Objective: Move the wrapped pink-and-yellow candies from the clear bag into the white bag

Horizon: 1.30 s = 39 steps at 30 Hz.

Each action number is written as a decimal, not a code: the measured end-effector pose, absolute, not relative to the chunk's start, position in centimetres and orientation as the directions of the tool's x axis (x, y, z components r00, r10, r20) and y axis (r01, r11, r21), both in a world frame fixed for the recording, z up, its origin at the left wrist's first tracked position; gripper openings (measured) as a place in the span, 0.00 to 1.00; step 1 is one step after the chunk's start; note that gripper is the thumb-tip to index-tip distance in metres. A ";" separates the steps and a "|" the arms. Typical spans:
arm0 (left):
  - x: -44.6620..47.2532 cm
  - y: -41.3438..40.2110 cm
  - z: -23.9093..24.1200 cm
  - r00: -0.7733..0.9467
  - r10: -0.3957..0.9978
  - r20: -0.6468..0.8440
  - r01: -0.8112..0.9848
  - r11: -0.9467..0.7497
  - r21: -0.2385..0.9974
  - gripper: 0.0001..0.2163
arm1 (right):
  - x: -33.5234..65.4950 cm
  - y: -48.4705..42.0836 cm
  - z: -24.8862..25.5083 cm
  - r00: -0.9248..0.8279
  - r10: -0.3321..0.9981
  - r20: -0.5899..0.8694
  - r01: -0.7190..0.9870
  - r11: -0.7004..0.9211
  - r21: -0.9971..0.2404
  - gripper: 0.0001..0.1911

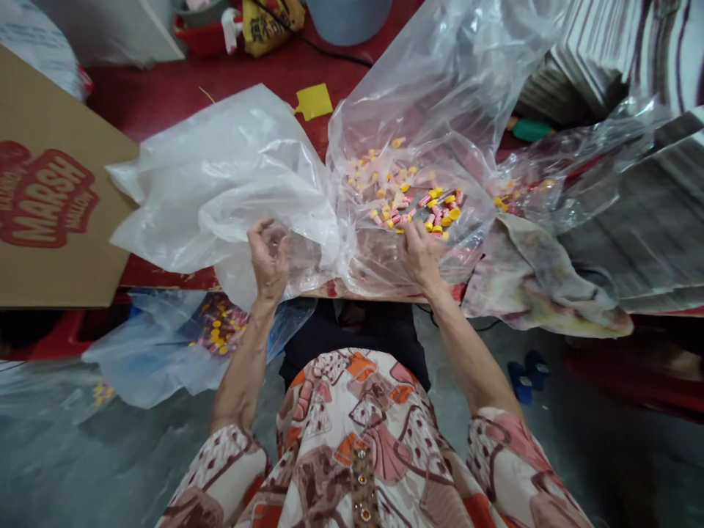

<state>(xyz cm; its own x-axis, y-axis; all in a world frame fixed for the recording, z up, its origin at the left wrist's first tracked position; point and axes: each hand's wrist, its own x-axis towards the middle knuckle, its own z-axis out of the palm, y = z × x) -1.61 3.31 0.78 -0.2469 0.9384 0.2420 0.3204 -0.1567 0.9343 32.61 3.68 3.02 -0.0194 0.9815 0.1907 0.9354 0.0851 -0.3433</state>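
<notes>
My left hand (269, 257) is at the front edge of a cloudy white plastic bag (236, 154), its fingers curled in. Whatever those fingers may hold is too small to make out. My right hand (421, 253) reaches into the near side of a clear plastic bag (440, 66), fingertips drawn together at a pile of small pink-striped pieces with yellow caps (440, 209). My fingers hide whether a piece is pinched there. Both bags lie side by side on the red table (192, 92).
A cardboard box (60, 183) stands on the left. Below the table edge hangs a bag of similar pieces (220, 326). To the right are a stained cloth (539, 279), another clear bag with pieces (522, 192) and stacked striped sheets (638, 227). A grey bucket (349, 18) stands behind.
</notes>
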 end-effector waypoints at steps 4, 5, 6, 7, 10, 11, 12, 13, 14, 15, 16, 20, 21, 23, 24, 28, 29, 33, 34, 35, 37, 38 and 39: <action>0.6 2.0 2.3 -0.151 0.976 0.158 0.120 -0.140 0.983 0.29 | 31.0 3.5 3.9 0.083 0.991 0.105 0.761 0.005 -0.649 0.14; 1.4 1.8 2.6 -0.128 0.984 0.128 0.037 -0.124 0.992 0.29 | 30.2 3.1 4.4 0.093 0.992 0.085 0.617 0.009 -0.787 0.13; 2.2 1.6 2.9 -0.102 0.990 0.095 -0.049 -0.100 0.994 0.28 | 29.3 2.7 5.0 0.074 0.996 0.043 0.428 0.007 -0.904 0.12; 3.0 1.4 3.1 -0.069 0.996 0.059 -0.132 -0.068 0.989 0.27 | 28.3 2.3 5.6 0.020 1.000 -0.016 0.218 -0.020 -0.976 0.13; 5.0 0.4 3.4 0.034 0.998 -0.046 -0.347 0.055 0.936 0.25 | 25.0 1.0 7.1 -0.216 0.962 -0.166 -0.249 -0.218 -0.943 0.20; 5.3 0.0 3.4 0.053 0.996 -0.076 -0.397 0.091 0.913 0.25 | 24.1 0.7 7.3 -0.266 0.945 -0.193 -0.318 -0.275 -0.907 0.22; 5.5 -0.4 3.3 0.060 0.993 -0.104 -0.434 0.119 0.893 0.25 | 23.3 0.5 7.3 -0.297 0.931 -0.213 -0.353 -0.314 -0.881 0.24; 5.5 -0.8 3.2 0.057 0.990 -0.126 -0.457 0.138 0.879 0.26 | 22.8 0.3 7.2 -0.314 0.921 -0.230 -0.362 -0.340 -0.868 0.26; 5.4 -1.2 3.1 0.051 0.988 -0.143 -0.464 0.150 0.873 0.26 | 22.4 0.2 6.9 -0.322 0.915 -0.241 -0.351 -0.352 -0.867 0.27; 5.1 -1.5 2.9 0.046 0.987 -0.154 -0.455 0.158 0.877 0.26 | 22.2 0.0 6.5 -0.327 0.911 -0.250 -0.319 -0.356 -0.878 0.29; 4.7 -1.8 2.8 0.042 0.986 -0.159 -0.429 0.161 0.889 0.26 | 22.0 -0.1 6.1 -0.323 0.911 -0.255 -0.266 -0.346 -0.900 0.29; 2.9 -2.5 2.8 0.046 0.992 -0.114 -0.111 0.119 0.987 0.21 | 21.7 -1.2 4.7 -0.230 0.954 -0.191 0.156 -0.157 -0.975 0.19; 2.6 -2.5 2.8 0.055 0.996 -0.075 0.017 0.075 0.997 0.18 | 21.7 -1.5 4.5 -0.204 0.966 -0.161 0.285 -0.099 -0.954 0.15; 2.4 -2.3 2.7 0.096 0.995 0.026 0.275 -0.052 0.960 0.11 | 22.2 -2.1 4.3 -0.133 0.987 -0.094 0.478 -0.019 -0.878 0.11; 2.5 -2.0 2.5 0.128 0.989 0.069 0.393 -0.115 0.912 0.08 | 22.8 -2.2 4.2 -0.077 0.995 -0.056 0.540 -0.006 -0.842 0.10; 3.2 -0.5 1.2 0.306 0.952 0.031 0.699 -0.246 0.672 0.06 | 27.2 -1.2 3.6 0.194 0.979 0.066 0.662 -0.081 -0.745 0.16; 3.3 -0.1 1.0 0.351 0.936 0.010 0.716 -0.276 0.642 0.07 | 28.5 -0.4 3.4 0.242 0.967 0.084 0.698 -0.113 -0.707 0.17; 2.8 0.6 0.8 0.382 0.917 0.118 0.663 -0.361 0.655 0.06 | 32.4 3.4 2.7 0.262 0.955 0.139 0.864 -0.168 -0.475 0.20; 2.7 0.4 0.9 0.353 0.924 0.149 0.663 -0.359 0.657 0.05 | 33.0 4.3 2.5 0.240 0.961 0.138 0.896 -0.165 -0.412 0.20; 2.7 0.2 1.0 0.326 0.932 0.161 0.673 -0.348 0.653 0.05 | 33.3 5.0 2.3 0.225 0.965 0.133 0.921 -0.166 -0.353 0.21; 2.7 -0.4 1.2 0.328 0.936 0.124 0.696 -0.329 0.638 0.06 | 33.9 6.0 1.8 0.210 0.970 0.122 0.947 -0.171 -0.271 0.21; 2.7 -0.7 1.3 0.346 0.933 0.100 0.700 -0.327 0.635 0.07 | 34.1 6.3 1.5 0.207 0.971 0.118 0.952 -0.172 -0.255 0.20; 2.7 -1.0 1.5 0.359 0.929 0.087 0.699 -0.330 0.635 0.07 | 34.3 6.4 1.3 0.207 0.971 0.118 0.952 -0.172 -0.253 0.20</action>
